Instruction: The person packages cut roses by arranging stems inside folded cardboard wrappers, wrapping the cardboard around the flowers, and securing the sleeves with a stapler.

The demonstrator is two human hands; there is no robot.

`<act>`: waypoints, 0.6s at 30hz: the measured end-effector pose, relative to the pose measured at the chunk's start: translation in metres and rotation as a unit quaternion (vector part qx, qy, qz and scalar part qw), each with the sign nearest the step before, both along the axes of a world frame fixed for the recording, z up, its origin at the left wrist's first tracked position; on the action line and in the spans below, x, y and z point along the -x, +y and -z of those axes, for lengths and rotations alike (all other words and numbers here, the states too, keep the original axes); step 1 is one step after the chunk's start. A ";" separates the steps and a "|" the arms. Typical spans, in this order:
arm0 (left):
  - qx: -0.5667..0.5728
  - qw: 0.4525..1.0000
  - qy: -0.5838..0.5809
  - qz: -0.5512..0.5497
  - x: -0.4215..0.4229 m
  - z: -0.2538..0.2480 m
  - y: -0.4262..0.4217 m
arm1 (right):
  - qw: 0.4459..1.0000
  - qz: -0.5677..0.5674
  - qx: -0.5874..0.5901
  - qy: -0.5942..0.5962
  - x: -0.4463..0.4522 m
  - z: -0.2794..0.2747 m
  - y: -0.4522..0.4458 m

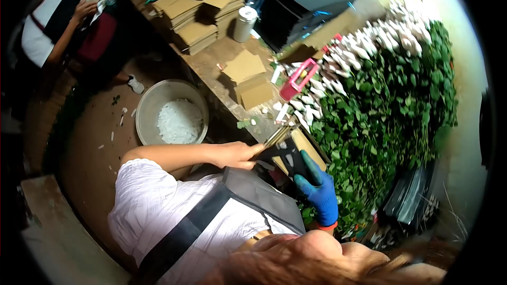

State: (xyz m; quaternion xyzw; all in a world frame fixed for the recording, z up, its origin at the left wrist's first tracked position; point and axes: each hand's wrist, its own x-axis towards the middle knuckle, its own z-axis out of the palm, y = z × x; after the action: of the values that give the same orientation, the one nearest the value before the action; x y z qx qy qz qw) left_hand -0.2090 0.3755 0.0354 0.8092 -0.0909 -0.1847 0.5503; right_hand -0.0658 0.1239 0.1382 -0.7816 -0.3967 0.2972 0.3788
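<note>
My left hand, bare, is closed at the narrow end of a black piece with pale grey marks. My right hand wears a blue glove; its thumb and forefinger stretch apart against the black piece's right side. Thin brownish sticks show just above my left fingers. Behind the black piece lies a pale tan block or board, partly covered. What the black piece is, I cannot make out.
Leafy stems with white-wrapped heads pile up on the right. Cardboard stacks, a metal can and a pink holder stand on the table. A round tub holds white material. Another person is at upper left.
</note>
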 end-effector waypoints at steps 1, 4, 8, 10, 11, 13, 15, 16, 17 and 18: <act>-0.020 0.998 0.026 0.049 0.010 -0.005 0.008 | 0.998 -0.032 0.049 0.040 -0.003 -0.006 0.004; -0.146 0.987 -0.018 0.071 0.011 0.013 0.023 | 0.964 -0.211 0.162 -0.024 -0.013 -0.012 0.031; -0.093 0.984 -0.150 -0.033 0.013 0.009 0.062 | 0.901 -0.356 0.222 -0.107 -0.009 0.008 0.063; -0.044 0.987 -0.143 -0.061 0.008 -0.004 0.065 | 0.876 -0.390 0.266 -0.102 -0.019 0.007 0.087; -0.060 0.985 -0.140 -0.087 0.002 -0.011 0.057 | 0.890 -0.386 0.238 -0.046 -0.026 0.010 0.099; -0.035 0.996 -0.061 -0.049 -0.012 -0.012 0.045 | 0.924 -0.354 0.114 -0.087 -0.033 0.024 0.122; 0.014 0.992 0.019 -0.128 -0.019 -0.021 0.040 | 0.953 -0.278 0.120 -0.010 -0.040 0.018 0.151; 0.107 0.966 -0.082 -0.220 -0.025 0.012 0.036 | 0.975 -0.191 0.112 0.034 -0.040 0.014 0.164; 0.195 0.913 -0.181 -0.308 -0.030 0.045 0.034 | 0.990 -0.029 -0.032 0.131 -0.033 0.036 0.164; 0.297 0.890 -0.060 -0.341 -0.028 0.046 0.044 | 0.990 0.007 -0.112 0.090 -0.025 0.042 0.171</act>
State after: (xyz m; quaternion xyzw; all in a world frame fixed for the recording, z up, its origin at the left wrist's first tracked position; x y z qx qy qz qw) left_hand -0.1809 0.4193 -0.0105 0.5985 0.1072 0.0987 0.7878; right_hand -0.0410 0.2949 0.0966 -0.7073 -0.3861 0.3172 0.5000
